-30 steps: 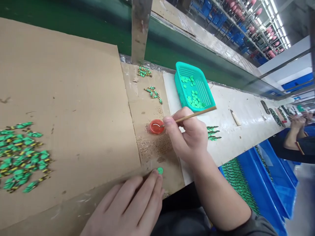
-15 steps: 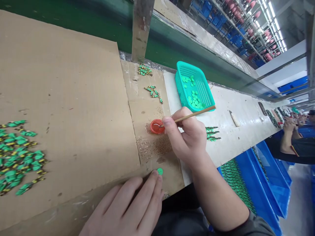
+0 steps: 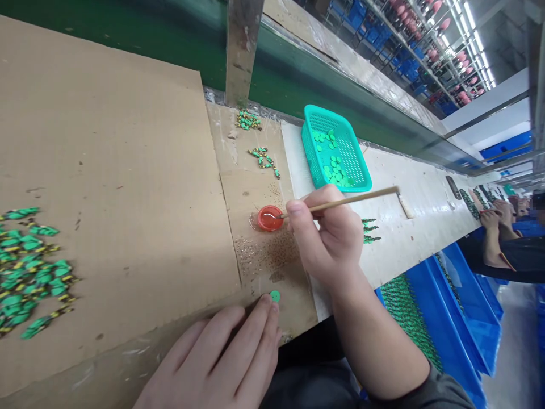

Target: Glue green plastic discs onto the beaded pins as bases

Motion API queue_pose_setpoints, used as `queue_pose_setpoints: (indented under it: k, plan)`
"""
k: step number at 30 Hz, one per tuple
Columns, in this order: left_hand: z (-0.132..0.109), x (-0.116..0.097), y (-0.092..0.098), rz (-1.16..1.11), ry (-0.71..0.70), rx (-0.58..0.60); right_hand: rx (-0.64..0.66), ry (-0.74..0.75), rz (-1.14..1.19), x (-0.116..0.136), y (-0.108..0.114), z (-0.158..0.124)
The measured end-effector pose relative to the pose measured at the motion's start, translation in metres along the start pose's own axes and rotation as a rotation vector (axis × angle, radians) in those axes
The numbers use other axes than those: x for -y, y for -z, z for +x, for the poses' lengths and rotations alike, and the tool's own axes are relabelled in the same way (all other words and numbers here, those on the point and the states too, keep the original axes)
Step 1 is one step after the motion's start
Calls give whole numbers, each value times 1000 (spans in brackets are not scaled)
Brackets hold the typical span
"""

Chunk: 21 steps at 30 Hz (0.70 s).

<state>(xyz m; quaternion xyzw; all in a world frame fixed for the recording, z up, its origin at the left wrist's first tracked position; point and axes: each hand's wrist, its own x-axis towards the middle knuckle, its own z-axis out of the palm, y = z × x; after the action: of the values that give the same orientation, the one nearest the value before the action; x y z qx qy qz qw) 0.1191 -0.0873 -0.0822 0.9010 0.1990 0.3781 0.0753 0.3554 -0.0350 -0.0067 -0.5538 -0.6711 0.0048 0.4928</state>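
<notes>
My right hand (image 3: 327, 236) pinches a thin wooden stick (image 3: 361, 197) between thumb and fingers. Its dark tip dips into a small red cup (image 3: 269, 218) holding a shiny liquid; whether the tip has bristles I cannot tell. My left hand (image 3: 221, 355) lies low at the table's near edge, fingers together, with the fingertips on the edge of a round green button-like disc (image 3: 275, 296) that has small dark marks. My left thumb is hidden. Beyond the cup stands a turquoise basket (image 3: 307, 142) with several green discs (image 3: 336, 170) inside.
Cardboard (image 3: 140, 170) covers the left of the table, bearing a pile of green-and-yellow pieces (image 3: 34, 272). Smaller piles (image 3: 249, 120) lie near the metal post (image 3: 242, 51). Brown specks surround the cup. Blue bins (image 3: 451, 301) stand at the right; a co-worker (image 3: 511, 250) sits farther along.
The stick's free end has swung out to the right, while its tip stays in the cup. My right hand has shifted slightly right. My left hand stays at the disc.
</notes>
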Motion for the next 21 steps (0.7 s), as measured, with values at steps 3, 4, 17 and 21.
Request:
queue_pose_setpoints:
  k: [3, 4, 17, 21]
  plan:
    - [-1, -1, 0, 12, 4, 17, -71, -39, 71, 7, 11, -13]
    - [-1, -1, 0, 17, 8, 28, -84, -53, 83, 8, 15, -19]
    - [5, 1, 2, 25, -10, 78, -5, -204, -18, 4, 26, -58]
    - [4, 0, 4, 47, -29, 87, -73, -119, 89, 14, 29, -61]
